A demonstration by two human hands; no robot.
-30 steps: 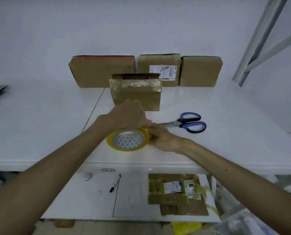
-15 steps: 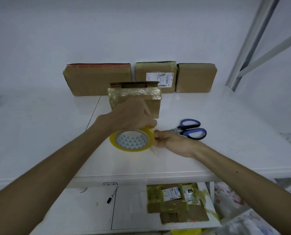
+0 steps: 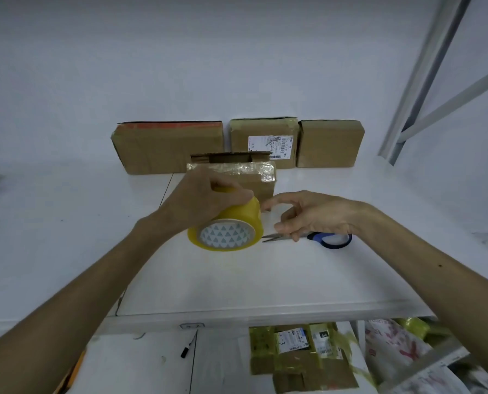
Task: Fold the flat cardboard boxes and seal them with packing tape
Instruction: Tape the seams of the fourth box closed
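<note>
The left grip (image 3: 205, 200) comes down from above and wraps round the upper rim of the yellow tape roll (image 3: 231, 223), holding it tilted on the white counter (image 3: 265, 280) with its patterned core facing the camera. At 3 o'clock of the roll, just beside it, the right grip (image 3: 313, 214) hovers wide, with its fingers loosely spread and its forefinger reaching toward the roll. Thumb and forefinger are apart. Whether a clear strip of tape runs to them I cannot tell.

Under the right grip, at about 4 o'clock of the roll, the blue-handled scissors (image 3: 316, 237) lie flat, blades pointing toward the roll.

At 12 o'clock, just behind the left grip, stands the open-topped box (image 3: 237, 169), with clear tape wrapped across its upper front. Farther back at 12 o'clock, three closed boxes stand in a row against the wall: a wide box (image 3: 169, 149) at 11, a labelled box (image 3: 262, 137) in the middle, and a plain box (image 3: 329, 143) at 1.

At 6 o'clock, on the lower shelf (image 3: 140, 365) below the counter edge, lie a black marker (image 3: 185, 351) and flattened cardboard (image 3: 299, 362) bound with yellow tape.
</note>
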